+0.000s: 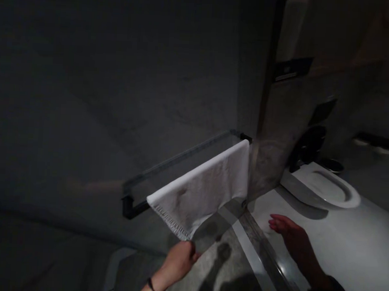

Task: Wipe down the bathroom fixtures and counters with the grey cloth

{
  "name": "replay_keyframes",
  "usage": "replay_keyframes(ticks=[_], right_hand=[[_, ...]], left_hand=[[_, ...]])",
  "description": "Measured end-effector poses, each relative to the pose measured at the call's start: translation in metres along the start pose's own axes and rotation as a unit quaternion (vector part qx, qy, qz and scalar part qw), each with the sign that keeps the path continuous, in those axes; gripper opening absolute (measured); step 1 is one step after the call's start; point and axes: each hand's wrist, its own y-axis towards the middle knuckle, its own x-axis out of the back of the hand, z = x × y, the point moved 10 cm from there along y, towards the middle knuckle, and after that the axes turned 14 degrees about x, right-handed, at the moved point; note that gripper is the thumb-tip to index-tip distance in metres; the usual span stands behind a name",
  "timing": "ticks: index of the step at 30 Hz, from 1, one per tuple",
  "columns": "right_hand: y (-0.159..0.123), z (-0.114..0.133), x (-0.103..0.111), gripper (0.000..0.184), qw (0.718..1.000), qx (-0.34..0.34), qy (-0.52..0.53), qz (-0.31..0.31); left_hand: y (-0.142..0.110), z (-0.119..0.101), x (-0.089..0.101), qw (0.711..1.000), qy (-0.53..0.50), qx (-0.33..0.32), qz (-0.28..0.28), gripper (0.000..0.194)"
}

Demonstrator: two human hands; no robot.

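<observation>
the left hand (179,260) pinched the lower corner of the white towel (203,187) draped over the black bar (136,209), while the right hand (286,228) hovered apart, fingers extended.

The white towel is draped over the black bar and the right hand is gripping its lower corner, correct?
Not quite: the head view shows the left hand gripping that corner of the white towel, which is indeed draped over the black bar.

Open floor (201,274) before the toilet (329,187), towel bar (135,209) jutting out
</observation>
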Motion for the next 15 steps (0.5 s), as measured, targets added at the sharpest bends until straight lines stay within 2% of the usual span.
replay_keyframes(ticks=[1,2,3,4,6,8,9,11,13,15], right_hand=[[0.007,-0.006,-0.008,0.044,1.000,-0.008,0.016,0.014],[0.014,-0.011,-0.020,0.047,0.999,-0.014,0.035,0.028],[0.021,-0.016,-0.034,0.050,0.997,-0.019,0.054,0.041],[0.026,-0.021,-0.049,0.054,0.996,-0.022,0.072,0.051],[0.035,-0.032,-0.073,0.062,0.994,-0.030,0.093,0.057],[0.044,-0.043,-0.085,0.065,0.993,-0.038,0.098,0.044],[0.047,-0.049,-0.085,0.066,0.994,-0.043,0.095,0.031],[0.052,-0.061,-0.074,0.073,0.995,-0.056,0.083,-0.008],[0.053,-0.071,-0.055,0.082,0.993,-0.076,0.073,-0.045],[0.049,-0.075,-0.042,0.081,0.991,-0.094,0.078,-0.048]], left_hand=[[-0.001,0.036,0.014,0.995,-0.041,0.058,-0.064,0.025],[-0.003,0.062,0.022,0.983,-0.115,0.089,-0.108,0.032],[-0.004,0.078,0.025,0.964,-0.211,0.093,-0.129,0.043],[-0.003,0.083,0.023,0.937,-0.316,0.079,-0.129,0.055],[0.008,0.069,0.012,0.870,-0.481,0.044,-0.097,0.066],[0.018,0.042,-0.002,0.819,-0.570,0.029,-0.067,0.063],[0.019,0.029,-0.008,0.803,-0.592,0.025,-0.062,0.059],[0.008,0.006,-0.022,0.789,-0.612,0.007,-0.050,0.050],[-0.016,-0.014,-0.039,0.776,-0.629,-0.029,0.012,0.044],[-0.048,-0.025,-0.052,0.756,-0.646,-0.062,0.087,0.049]])
